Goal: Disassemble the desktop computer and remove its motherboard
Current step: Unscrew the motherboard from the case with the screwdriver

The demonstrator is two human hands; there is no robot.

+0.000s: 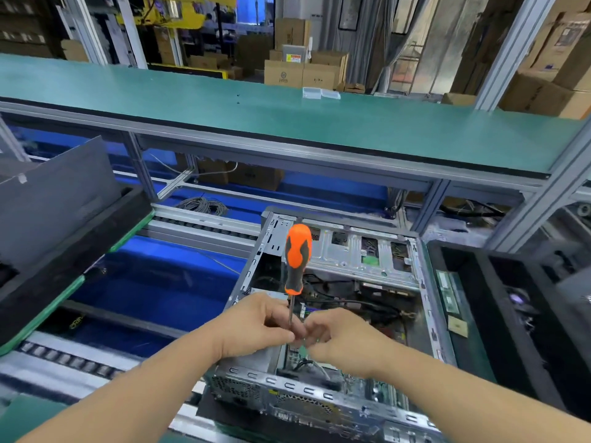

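An open desktop computer case (422, 282) lies on its side in front of me, with the green motherboard (377, 386) and black cables inside. A screwdriver with an orange and grey handle (298, 259) stands upright above the case, handle up. My left hand (259, 324) pinches its thin metal shaft from the left. My right hand (342, 338) meets it from the right, fingers curled at the lower end of the shaft. What my right fingertips hold is hidden by the fingers and blurred.
A black foam tray (460, 260) at the right holds memory sticks (449, 295) and other removed parts. A grey side panel (57, 199) leans in a tray at the left. Blue conveyor (153, 282) runs between them. A green shelf (287, 123) spans overhead.
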